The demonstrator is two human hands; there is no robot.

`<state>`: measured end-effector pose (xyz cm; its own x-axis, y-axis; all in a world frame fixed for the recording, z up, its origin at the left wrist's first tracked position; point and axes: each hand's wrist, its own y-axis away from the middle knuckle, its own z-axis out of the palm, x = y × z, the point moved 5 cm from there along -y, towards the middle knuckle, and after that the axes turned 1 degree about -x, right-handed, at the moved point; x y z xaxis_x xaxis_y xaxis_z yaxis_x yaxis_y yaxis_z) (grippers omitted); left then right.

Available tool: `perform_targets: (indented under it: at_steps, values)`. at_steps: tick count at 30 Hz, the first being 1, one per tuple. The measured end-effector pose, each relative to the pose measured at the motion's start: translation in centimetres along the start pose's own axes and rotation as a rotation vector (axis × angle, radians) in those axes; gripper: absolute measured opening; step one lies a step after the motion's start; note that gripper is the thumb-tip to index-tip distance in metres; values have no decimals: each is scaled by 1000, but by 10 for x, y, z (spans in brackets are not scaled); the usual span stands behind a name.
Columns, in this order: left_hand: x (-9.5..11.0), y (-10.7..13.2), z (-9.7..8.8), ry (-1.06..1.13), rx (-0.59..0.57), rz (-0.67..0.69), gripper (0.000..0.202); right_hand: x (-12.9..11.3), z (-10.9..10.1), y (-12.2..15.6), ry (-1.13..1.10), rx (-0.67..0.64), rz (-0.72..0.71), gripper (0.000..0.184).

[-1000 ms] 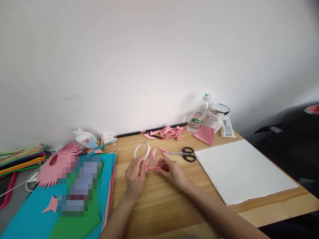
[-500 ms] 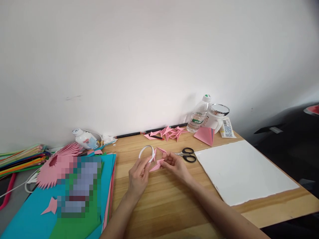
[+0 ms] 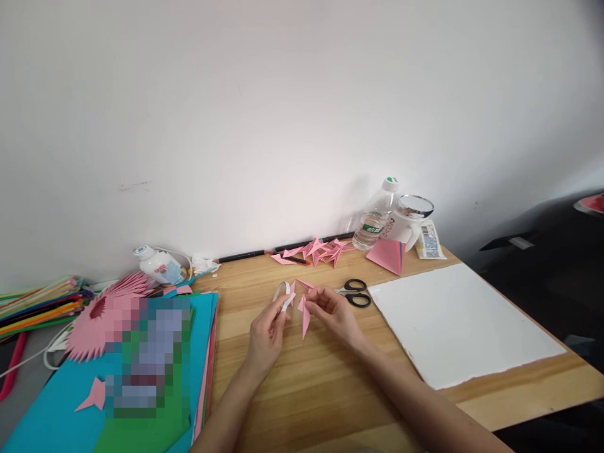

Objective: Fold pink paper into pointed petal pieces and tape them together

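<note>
My left hand is closed on a white looped strip, whose curve rises above the fingers; one end sticks out beside the fingertips. It resembles a thin roll of tape. Between the thumb and fingers of my right hand is a folded pink paper piece, its long point hanging down. Another pink folded piece lies on the table just behind both hands, partly hidden by them. Black-handled scissors lie right of my right hand, their blades mostly covered by it.
Along the wall lie pink folded pieces and dark pens. A water bottle and a white mug stand behind a white board. Coloured paper, a pink pleated ring and a white bottle occupy the left.
The pink piece in my right hand has turned from lying sideways to pointing down. The white loop in my left hand has tilted and shifted slightly right, now seen narrower.
</note>
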<state>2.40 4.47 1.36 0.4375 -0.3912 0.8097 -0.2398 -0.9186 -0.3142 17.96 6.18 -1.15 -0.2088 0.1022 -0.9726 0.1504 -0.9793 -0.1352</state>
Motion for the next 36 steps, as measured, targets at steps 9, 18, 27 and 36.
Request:
perform_targets:
  at_steps: [9, 18, 27, 36]
  values:
    - [-2, 3, 5, 45, -62, -47, 25, -4, -2, 0, 37, 64, -7, 21]
    - [1, 2, 4, 8, -46, 3, 35, 0, 0, 0, -5, 38, -3, 19]
    - [9, 2, 5, -52, -77, 156, 32, 1, -2, -1, -64, 67, 56, 23]
    - [8, 2, 6, -150, -66, 201, 38, 0, -3, 0, -75, 81, 49, 21]
